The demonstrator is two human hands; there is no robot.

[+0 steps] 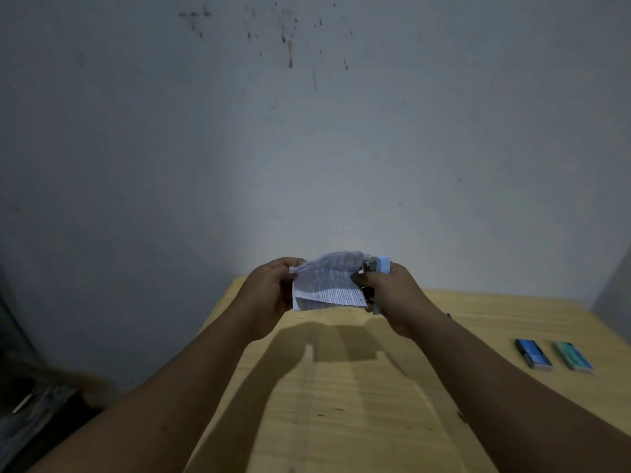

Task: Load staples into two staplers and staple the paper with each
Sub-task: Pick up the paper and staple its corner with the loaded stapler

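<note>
Two small boxes, blue (533,354) and green (573,357), lie on the table (358,404) at 4 o'clock; contents not visible. Left hand (269,295) pinches the paper (326,285). Right hand (397,297) clamps a light-blue stapler (381,264), mostly hidden, at the paper's 3 o'clock edge.

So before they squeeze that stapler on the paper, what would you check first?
1. Left hand grips the paper: ok.
2. Right hand holds the light blue stapler: ok.
3. Paper edge sits at the stapler's mouth: ok, though how deep cannot tell.
4. Staples loaded: cannot tell.
5. Fingers clear of the mouth: cannot tell, the picture is blurred there.
6. Two small boxes lie apart on the table, out of the way: ok.
</note>
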